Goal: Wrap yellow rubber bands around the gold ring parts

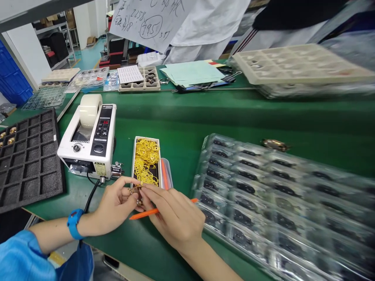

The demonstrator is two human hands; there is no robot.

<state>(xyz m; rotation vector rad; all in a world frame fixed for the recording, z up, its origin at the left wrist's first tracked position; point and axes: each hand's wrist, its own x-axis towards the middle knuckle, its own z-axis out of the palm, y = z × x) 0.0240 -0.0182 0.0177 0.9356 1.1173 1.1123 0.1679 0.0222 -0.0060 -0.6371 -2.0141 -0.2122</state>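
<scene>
A small, shiny gold-brown metal part [139,202] is pinched in the fingers of my left hand [113,205]; its exact kind is partly hidden. From the other side, the fingertips of my right hand [180,218] meet the same part, with a tiny yellow bit at the tips. An orange stick-shaped tool [143,214] is tucked in my right hand, pointing left. Just beyond both hands stands a narrow white box [135,156] with a heap of yellow rings [146,150] inside.
A white tape dispenser [104,154] and a black foam tray [48,160] lie left. A metal tally counter [116,170] sits beside the dispenser. On the right is a clear plastic tray [202,164] of dark parts, with a metal piece [275,144] behind it.
</scene>
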